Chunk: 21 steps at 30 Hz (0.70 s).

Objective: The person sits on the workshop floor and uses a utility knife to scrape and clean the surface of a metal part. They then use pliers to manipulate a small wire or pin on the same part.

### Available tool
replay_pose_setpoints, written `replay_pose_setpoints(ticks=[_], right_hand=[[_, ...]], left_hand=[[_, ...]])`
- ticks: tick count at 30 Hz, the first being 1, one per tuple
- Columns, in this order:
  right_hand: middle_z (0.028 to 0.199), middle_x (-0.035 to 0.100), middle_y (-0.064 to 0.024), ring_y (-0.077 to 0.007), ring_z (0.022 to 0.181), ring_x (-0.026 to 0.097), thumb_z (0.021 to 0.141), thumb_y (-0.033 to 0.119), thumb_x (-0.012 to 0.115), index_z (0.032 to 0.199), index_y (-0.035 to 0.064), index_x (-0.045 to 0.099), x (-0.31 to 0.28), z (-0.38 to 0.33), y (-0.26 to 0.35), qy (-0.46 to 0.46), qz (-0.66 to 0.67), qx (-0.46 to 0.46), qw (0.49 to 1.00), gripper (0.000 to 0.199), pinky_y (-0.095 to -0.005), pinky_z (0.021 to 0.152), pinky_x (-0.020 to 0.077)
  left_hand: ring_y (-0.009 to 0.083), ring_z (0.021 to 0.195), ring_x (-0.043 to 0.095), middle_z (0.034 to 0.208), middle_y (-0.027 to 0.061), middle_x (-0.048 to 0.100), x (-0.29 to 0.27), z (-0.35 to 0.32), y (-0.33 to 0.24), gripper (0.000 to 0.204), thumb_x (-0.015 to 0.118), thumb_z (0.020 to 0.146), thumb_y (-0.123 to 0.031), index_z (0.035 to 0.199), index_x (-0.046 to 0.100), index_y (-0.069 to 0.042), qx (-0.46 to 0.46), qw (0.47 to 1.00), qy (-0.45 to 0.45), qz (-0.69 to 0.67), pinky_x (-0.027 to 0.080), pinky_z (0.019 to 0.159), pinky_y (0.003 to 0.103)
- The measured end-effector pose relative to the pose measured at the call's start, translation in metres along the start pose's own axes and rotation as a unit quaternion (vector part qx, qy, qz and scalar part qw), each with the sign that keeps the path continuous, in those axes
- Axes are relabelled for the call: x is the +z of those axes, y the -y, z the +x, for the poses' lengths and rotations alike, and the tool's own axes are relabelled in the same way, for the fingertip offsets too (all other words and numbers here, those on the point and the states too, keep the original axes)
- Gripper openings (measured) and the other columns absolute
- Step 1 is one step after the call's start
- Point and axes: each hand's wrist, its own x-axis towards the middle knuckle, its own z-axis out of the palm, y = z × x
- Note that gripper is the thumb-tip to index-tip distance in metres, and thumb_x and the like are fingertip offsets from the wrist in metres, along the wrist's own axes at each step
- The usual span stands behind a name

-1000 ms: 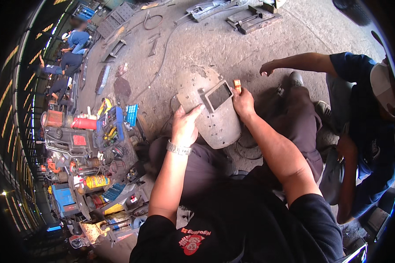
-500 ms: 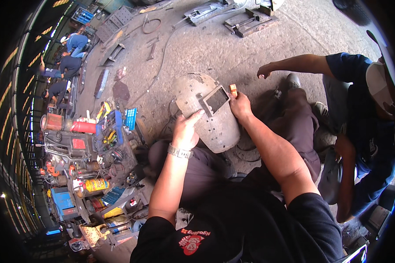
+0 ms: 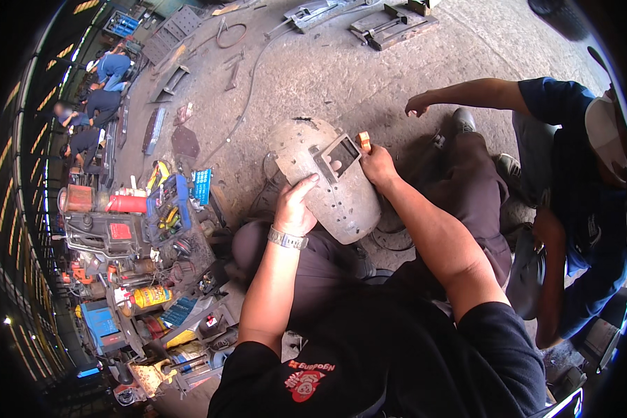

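A worn grey welding mask [image 3: 345, 207] is tilted in front of me above my lap, its rectangular window frame [image 3: 340, 157] facing up. My left hand [image 3: 294, 211], with a metal watch on the wrist, grips the mask's left edge, thumb lying on the front and the other fingers behind. At the mask's right edge, my right hand [image 3: 378, 167] is closed on a small orange block [image 3: 364, 143]; most of its fingers are hidden. A fingertip [image 3: 336, 166] shows through the window, but I cannot tell from which hand.
To my left lie a blue open toolbox [image 3: 171, 209], a yellow bottle [image 3: 152, 297], a red cylinder [image 3: 127, 203] and many tools. A co-worker [image 3: 571, 174] crouches close on my right, one arm stretched out. Metal parts [image 3: 393, 26] and a cable [image 3: 247, 104] lie on the floor ahead.
A fingertip now shows in the mask's window, which was dark before. The mask and both hands have shifted slightly left in view. The co-worker's outstretched hand has drooped a little.
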Motion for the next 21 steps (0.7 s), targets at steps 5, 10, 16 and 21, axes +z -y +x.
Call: replay_pose_setpoints(ticks=[5, 10, 16, 21], right_hand=[[0.112, 0.070, -0.0287, -0.0435, 0.113, 0.065, 0.097, 0.037, 0.064, 0.109, -0.0049, 0.069, 0.004, 0.001, 0.001, 0.015, -0.006, -0.005, 1.000, 0.043, -0.0478, 0.096, 0.0506], [0.109, 0.070, -0.0281, -0.0436, 0.111, 0.066, 0.096, 0.032, 0.065, 0.111, -0.0032, 0.066, 0.005, -0.006, 0.006, -0.007, -0.036, -0.021, 0.999, 0.038, -0.0477, 0.096, 0.0512], [0.100, 0.071, -0.0241, -0.0392, 0.099, 0.069, 0.091, 0.026, 0.068, 0.114, 0.0003, 0.063, -0.019, -0.016, 0.027, -0.074, 0.042, -0.041, 0.996, 0.035, -0.0455, 0.088, 0.0524], [0.085, 0.066, -0.0078, -0.0173, 0.077, 0.062, 0.093, 0.017, 0.068, 0.117, -0.0004, 0.062, -0.041, -0.031, 0.044, -0.028, 0.197, -0.103, 0.974, 0.031, -0.0342, 0.072, 0.0500]], left_hand=[[0.0304, 0.115, 0.067, 0.125, 0.0214, 0.068, 0.001, 0.000, -0.001, 0.038, 0.056, 0.097, -0.009, 0.132, 0.059, 0.004, -0.020, 0.999, 0.012, -0.040, 0.050, 0.104, 0.044], [0.0312, 0.109, 0.068, 0.115, 0.0204, 0.071, -0.002, 0.000, 0.005, 0.038, 0.058, 0.095, -0.011, 0.129, 0.059, 0.005, 0.009, 0.999, -0.022, 0.022, 0.052, 0.100, 0.043], [0.0301, 0.106, 0.070, 0.114, 0.0216, 0.072, -0.014, 0.003, 0.006, 0.036, 0.059, 0.096, -0.008, 0.129, 0.058, 0.004, 0.054, 0.995, -0.043, 0.070, 0.053, 0.098, 0.043], [0.0276, 0.103, 0.071, 0.113, 0.0198, 0.073, -0.015, 0.004, 0.002, 0.033, 0.058, 0.097, -0.004, 0.130, 0.058, 0.003, 0.056, 0.993, -0.078, 0.070, 0.055, 0.095, 0.042]])
